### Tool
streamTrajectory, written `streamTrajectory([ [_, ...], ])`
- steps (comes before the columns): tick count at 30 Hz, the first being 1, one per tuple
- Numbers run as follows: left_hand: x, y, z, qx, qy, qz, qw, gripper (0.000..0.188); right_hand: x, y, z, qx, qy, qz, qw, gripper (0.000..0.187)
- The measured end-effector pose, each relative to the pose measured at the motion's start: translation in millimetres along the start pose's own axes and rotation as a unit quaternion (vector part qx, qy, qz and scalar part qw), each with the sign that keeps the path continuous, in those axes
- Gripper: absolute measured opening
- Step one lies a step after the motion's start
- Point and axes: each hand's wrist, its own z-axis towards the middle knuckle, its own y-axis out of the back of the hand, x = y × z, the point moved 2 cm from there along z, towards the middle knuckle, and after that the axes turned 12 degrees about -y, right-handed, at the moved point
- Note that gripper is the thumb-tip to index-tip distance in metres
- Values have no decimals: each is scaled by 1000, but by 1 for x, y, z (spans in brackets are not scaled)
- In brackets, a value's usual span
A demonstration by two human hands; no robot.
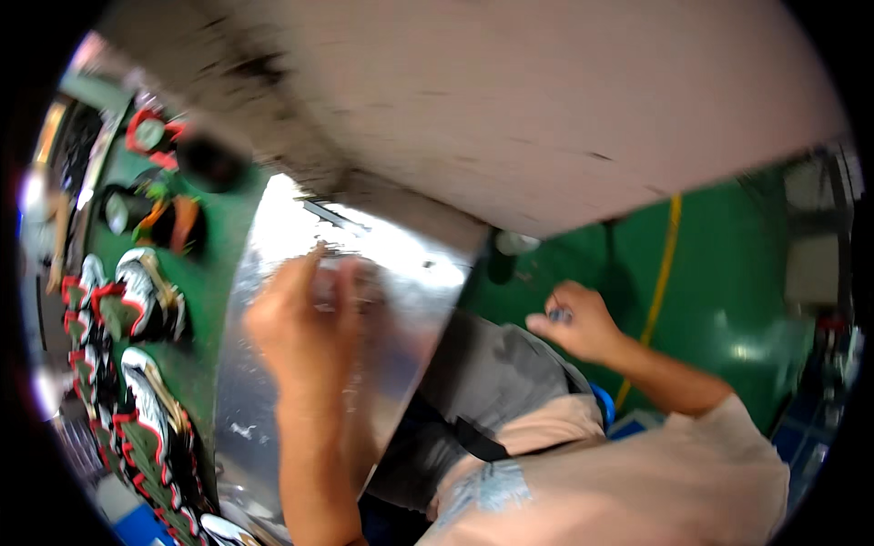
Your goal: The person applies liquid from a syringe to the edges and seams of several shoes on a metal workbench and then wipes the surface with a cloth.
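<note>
My left hand [305,314] is over a shiny metal sheet [246,400], its fingers curled in. Motion blur hides what, if anything, lies between the fingers and thumb. Off to the right, above the green floor, my right hand [583,320] is closed around a small grey-blue piece [560,315]; its kind cannot be made out. Bright, wrinkled glare covers the far part of the metal surface, close to my left fingertips.
Sports shoes [150,296] in white, green, black and red stand in a row along the left. A large pale panel [564,100] with dark scuffs overhangs the far side. A yellow line [663,273] crosses the green floor [719,264] at right.
</note>
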Motion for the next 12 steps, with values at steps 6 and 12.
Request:
streamTrajectory([
  [6,18,8,16,-78,-32,74,994,26,-123,6,110,-72,-126,-77,986,39],
  [12,-87,39,34,-119,-193,-59,972,47,-192,-60,141,-90,-71,-122,986,35],
])
